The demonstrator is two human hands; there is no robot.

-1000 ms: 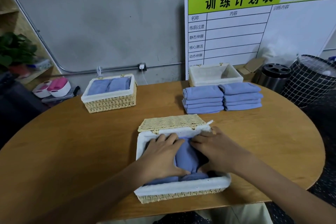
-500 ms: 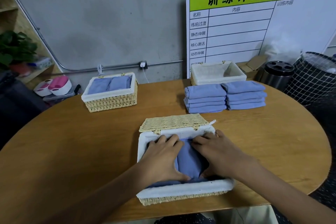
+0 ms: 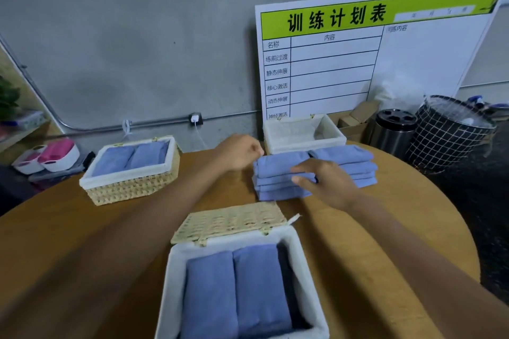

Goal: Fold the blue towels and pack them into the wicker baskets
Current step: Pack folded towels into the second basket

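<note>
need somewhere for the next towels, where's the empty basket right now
In the head view the empty basket sits at the table's far edge, right of centre, directly behind the two stacks of folded towels and below the whiteboard.
</note>
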